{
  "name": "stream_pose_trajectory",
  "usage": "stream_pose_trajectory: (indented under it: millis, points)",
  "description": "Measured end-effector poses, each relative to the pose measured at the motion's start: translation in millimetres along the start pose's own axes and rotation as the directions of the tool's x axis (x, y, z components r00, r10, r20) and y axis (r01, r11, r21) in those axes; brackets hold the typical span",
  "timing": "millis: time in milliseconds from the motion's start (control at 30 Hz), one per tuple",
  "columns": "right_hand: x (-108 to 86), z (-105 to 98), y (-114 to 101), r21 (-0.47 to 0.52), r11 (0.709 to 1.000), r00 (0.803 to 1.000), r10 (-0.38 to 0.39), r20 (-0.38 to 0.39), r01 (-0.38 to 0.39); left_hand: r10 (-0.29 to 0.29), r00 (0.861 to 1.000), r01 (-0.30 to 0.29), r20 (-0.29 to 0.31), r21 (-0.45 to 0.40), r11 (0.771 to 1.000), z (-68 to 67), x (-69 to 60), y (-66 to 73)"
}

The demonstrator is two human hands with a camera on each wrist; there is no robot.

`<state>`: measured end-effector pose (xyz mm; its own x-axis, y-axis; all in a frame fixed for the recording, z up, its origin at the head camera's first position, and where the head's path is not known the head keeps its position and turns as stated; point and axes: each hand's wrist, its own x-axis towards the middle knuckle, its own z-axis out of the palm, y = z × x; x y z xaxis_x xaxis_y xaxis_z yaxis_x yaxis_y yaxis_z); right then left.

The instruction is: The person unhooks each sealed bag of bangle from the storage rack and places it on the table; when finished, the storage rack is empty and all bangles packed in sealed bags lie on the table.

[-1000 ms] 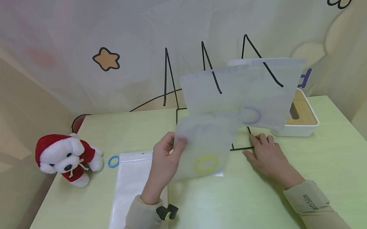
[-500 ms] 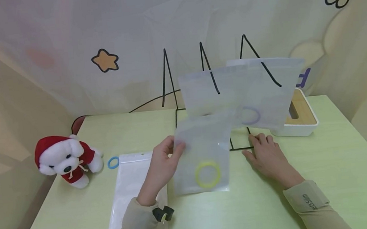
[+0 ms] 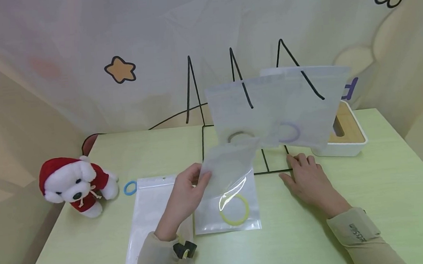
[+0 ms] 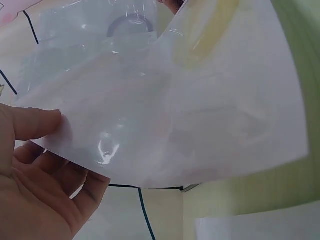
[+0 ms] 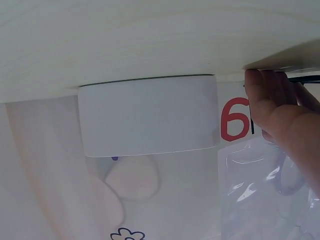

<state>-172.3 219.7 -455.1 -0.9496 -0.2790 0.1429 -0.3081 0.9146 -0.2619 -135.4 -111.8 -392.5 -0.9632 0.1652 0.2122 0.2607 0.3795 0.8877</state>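
Note:
My left hand (image 3: 183,197) pinches the left edge of a translucent zip bag (image 3: 227,181) between thumb and fingers. Inside the bag, near its lower end, lies a yellow ring (image 3: 236,223). The bag's upper part bends backward. In the left wrist view, the thumb presses on the bag's (image 4: 125,125) face with the fingers behind. My right hand (image 3: 310,182) rests on the table, its fingertips touching the front corner of a black wire rack (image 3: 275,171). From two of the rack's hooks hang similar bags, a middle one (image 3: 243,108) with a dark ring and a right one (image 3: 312,115) with a purple ring.
The rack's left hook (image 3: 188,92) bears no bag. A flat white zip bag (image 3: 150,212) lies left of centre, with a blue ring (image 3: 126,189) beside its top corner. A plush dog (image 3: 72,186) sits farther left. Behind the right bag stands a white box with a wooden lid (image 3: 353,132).
The held bag has come down and toward me, and its top now bends back. The dark ring in the middle hanging bag has come into sight. My right hand stays put.

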Motion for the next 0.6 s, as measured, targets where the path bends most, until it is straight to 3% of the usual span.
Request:
stream_pose_trajectory:
  millis: [600]
  points:
    - [-0.4, -1.8, -2.8, 0.009, 1.0, 1.0, 0.007, 0.003, -0.007, -0.055, 0.996, 0.038, 0.073, 0.218, 0.975, 0.8, -1.7, -8.1]
